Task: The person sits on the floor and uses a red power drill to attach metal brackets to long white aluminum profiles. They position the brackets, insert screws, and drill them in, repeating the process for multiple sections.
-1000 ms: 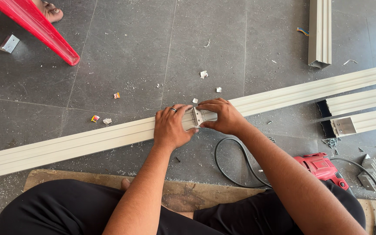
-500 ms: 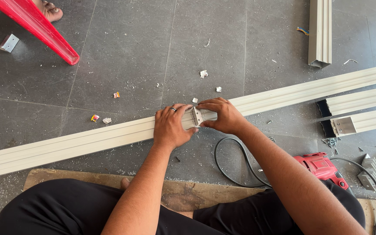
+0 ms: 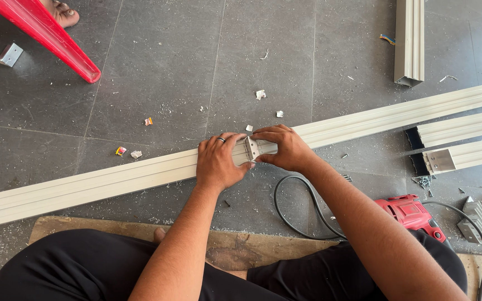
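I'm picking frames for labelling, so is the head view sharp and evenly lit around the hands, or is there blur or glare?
Head view: even, soft daylight, no glare; left hand, right hand and the metal bracket on the long pale profile look sharp; only faint shadows under the forearms; the red drill is equally clear.

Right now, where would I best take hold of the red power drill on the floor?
Grip the red power drill round its bare body, coming from above: it lies flat on the floor by the right forearm, its black cord looping left. Its lower end is hidden behind the leg.
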